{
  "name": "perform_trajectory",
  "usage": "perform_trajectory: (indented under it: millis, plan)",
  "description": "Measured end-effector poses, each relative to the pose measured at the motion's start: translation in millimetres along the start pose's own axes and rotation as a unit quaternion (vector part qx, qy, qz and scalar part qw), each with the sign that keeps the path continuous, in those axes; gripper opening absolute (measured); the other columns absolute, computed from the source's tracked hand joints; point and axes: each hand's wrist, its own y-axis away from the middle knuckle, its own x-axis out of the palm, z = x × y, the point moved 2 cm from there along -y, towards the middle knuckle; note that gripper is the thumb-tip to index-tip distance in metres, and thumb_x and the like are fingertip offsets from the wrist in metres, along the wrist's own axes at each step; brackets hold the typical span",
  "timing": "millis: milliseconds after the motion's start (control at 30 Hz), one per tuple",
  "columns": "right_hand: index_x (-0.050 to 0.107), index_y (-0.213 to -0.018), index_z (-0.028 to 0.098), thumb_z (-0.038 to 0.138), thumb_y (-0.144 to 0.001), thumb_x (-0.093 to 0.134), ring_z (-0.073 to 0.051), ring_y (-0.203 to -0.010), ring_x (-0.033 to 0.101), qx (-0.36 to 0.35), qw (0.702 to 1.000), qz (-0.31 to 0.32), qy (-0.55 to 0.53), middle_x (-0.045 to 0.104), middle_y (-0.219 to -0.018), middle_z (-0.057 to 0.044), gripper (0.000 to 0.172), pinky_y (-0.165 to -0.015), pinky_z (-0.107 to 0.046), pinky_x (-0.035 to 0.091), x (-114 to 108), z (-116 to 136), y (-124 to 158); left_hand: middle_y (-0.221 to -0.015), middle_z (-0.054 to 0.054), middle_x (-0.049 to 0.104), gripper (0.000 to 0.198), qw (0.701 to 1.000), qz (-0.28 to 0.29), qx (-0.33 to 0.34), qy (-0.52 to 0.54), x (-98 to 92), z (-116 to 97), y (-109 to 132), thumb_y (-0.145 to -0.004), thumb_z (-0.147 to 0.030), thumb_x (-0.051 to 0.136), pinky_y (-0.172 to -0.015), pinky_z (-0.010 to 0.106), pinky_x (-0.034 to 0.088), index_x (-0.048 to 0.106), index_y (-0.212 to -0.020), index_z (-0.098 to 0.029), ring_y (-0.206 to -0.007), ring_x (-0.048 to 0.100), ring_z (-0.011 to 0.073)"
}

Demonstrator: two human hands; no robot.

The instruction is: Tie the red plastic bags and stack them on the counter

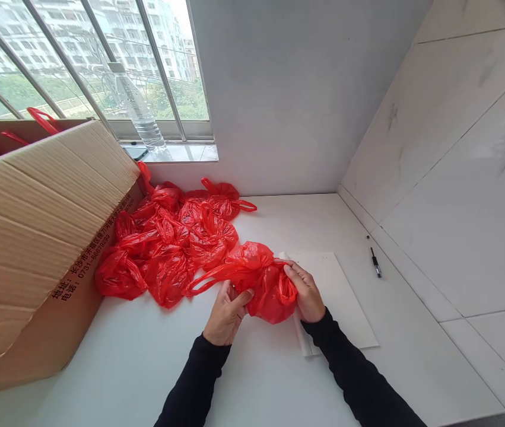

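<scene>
Between my two hands is a red plastic bag (272, 293), bunched up and rounded, with its loop handles stretching to the left. My left hand (228, 313) grips its lower left side, thumb on top. At its right side, my right hand (304, 290) is closed on the thin plastic. What the bag contains cannot be made out. Several more red plastic bags (170, 237) lie heaped just left of the held one. Partly beneath the held bag and my right hand lies a white paper booklet (336, 302).
A large cardboard box (47, 237) with more red bags inside stands at the left. On the windowsill is a clear water bottle (139, 107), beside a dark flat object (136, 152). A black pen (375, 263) lies near the tiled wall on the right of the white table (136, 367).
</scene>
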Motion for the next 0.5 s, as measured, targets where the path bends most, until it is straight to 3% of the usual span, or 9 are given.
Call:
perform_trajectory:
  millis: [167,300,367,500]
  plan:
    - [0.073,-0.1,0.024,0.044,-0.092,0.058,-0.018,-0.077,0.06,-0.004,1.0,0.02,0.005,0.069,-0.085,-0.002,0.026,-0.074,-0.03,0.047,0.7,2.8,3.6,-0.12,0.012,0.07,0.048,0.999,0.02,0.012,-0.039,-1.0,-4.4,3.6,-0.078,-0.036,0.078,-0.081,0.036,0.057,0.065,-0.122,-0.021,-0.111,0.065,0.0308]
    - [0.072,-0.085,0.021,0.046,-0.093,0.057,-0.016,-0.067,0.053,-0.004,0.998,0.061,0.032,0.063,-0.073,-0.001,0.031,-0.067,-0.029,0.043,7.3,5.9,8.8,-0.122,0.009,0.07,0.045,0.998,-0.057,0.039,0.014,-6.3,-6.7,4.4,-0.08,-0.039,0.076,-0.09,0.036,0.055,0.066,-0.12,-0.023,-0.117,0.063,0.0296]
    - [0.071,-0.09,0.021,0.052,-0.094,0.054,-0.017,-0.071,0.056,0.005,0.997,0.065,0.029,0.066,-0.08,-0.002,0.035,-0.069,-0.03,0.045,10.7,8.4,10.5,-0.123,0.007,0.07,0.044,0.993,-0.092,0.05,0.054,-7.7,-8.3,4.7,-0.079,-0.036,0.076,-0.095,0.036,0.053,0.067,-0.12,-0.024,-0.12,0.062,0.0284]
    - [0.062,-0.118,0.027,0.061,-0.094,0.049,-0.021,-0.087,0.065,0.031,0.999,0.039,0.017,0.07,-0.098,-0.005,0.044,-0.081,-0.034,0.05,11.0,13.0,10.5,-0.121,0.005,0.071,0.04,0.988,-0.111,0.048,0.094,-5.6,-22.7,6.9,-0.08,-0.034,0.074,-0.098,0.035,0.052,0.068,-0.119,-0.025,-0.117,0.064,0.0261]
